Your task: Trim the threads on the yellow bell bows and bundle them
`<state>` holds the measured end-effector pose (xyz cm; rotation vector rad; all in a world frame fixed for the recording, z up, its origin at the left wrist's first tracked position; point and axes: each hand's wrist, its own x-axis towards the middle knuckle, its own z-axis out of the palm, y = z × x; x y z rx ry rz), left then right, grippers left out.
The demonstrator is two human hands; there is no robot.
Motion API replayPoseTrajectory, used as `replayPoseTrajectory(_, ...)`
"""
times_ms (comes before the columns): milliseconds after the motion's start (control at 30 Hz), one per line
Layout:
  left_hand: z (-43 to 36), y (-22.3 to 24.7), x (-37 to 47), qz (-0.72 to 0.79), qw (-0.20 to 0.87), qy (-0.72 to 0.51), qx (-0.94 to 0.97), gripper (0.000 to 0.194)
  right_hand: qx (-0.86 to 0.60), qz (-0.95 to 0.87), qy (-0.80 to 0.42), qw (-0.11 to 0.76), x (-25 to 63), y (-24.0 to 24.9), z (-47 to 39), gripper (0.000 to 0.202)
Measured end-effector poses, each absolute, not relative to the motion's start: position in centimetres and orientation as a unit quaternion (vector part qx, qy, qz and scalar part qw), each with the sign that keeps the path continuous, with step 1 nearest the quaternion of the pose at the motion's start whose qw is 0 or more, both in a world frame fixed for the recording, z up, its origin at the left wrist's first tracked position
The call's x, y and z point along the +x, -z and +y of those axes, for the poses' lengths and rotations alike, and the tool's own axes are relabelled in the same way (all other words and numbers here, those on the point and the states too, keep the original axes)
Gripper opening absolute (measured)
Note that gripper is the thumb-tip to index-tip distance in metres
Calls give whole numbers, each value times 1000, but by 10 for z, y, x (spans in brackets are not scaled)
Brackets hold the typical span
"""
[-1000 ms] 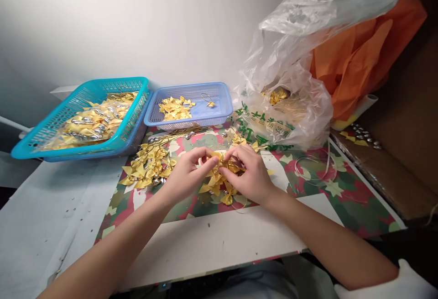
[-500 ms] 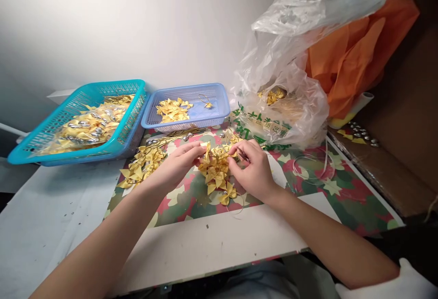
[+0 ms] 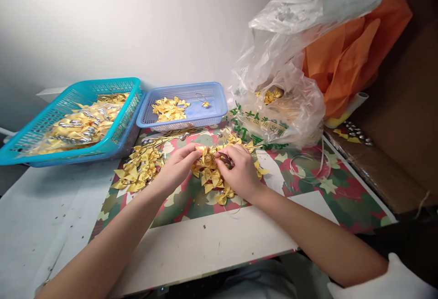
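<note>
My left hand [image 3: 183,162] is closed, thumb and fingertips pinching a yellow ribbon bow [image 3: 204,155] with gold ties at it. Close by on the right, my right hand [image 3: 239,169] is closed round a slim dark tool [image 3: 226,158], its kind not clear; its fingertips meet the gold ties beside the bow. A pile of yellow bows [image 3: 210,178] lies under and between both hands, partly hidden by them. Another heap of bows [image 3: 140,166], with silver beads and gold ties among them, lies left of my left hand.
A turquoise basket [image 3: 119,128] holding bagged bows and silver beads stands back left. Beside it is a blue basket [image 3: 215,116] with loose bows. A clear plastic bag [image 3: 301,107], an orange bag [image 3: 345,57] and coiled clear line [image 3: 308,171] are at right.
My right hand has moved left and turned, closing in on the ties by my left fingertips. The dark tool now points toward the bow, and more bows show behind my right hand.
</note>
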<state>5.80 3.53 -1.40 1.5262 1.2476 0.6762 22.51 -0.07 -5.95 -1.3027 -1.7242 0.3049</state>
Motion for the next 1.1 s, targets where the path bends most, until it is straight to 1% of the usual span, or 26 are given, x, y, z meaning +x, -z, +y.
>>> replayPoseTrajectory(133, 37, 25, 58, 517, 496, -285, 637, 27, -538, -709, -112, 442, 225, 64, 5, 14)
replayPoseTrajectory(400, 36, 40, 59, 512, 466, -333, 640, 17, -497, -738, -83, 448, 224, 68, 7, 12)
replayPoseTrajectory(567, 32, 41, 59, 507, 449, -350, 647, 14, -475, -752, -25, 456, 224, 70, 7, 15)
replayPoseTrajectory(667, 28, 42, 58, 497, 427, -377, 654, 13, -479, -743, -22, 466, 224, 66, 5, 18)
replayPoseTrajectory(767, 23, 40, 59, 470, 353, -415, 695, 10, -474, -728, -54, 492, 225, 61, 3, 21)
replayPoseTrajectory(867, 17, 38, 60, 432, 216, -423, 766, 6, -454, -712, -125, 521, 225, 57, 1, 23)
replayPoseTrajectory(933, 15, 36, 61, 418, 154, -409, 796, 5, -445, -699, -177, 531, 226, 56, 0, 24)
replayPoseTrajectory(1000, 15, 36, 61, 422, 142, -389, 806, 4, -439, -690, -215, 534, 228, 56, 0, 24)
replayPoseTrajectory(1100, 16, 37, 60, 438, 157, -368, 805, 5, -425, -689, -243, 534, 230, 56, 1, 23)
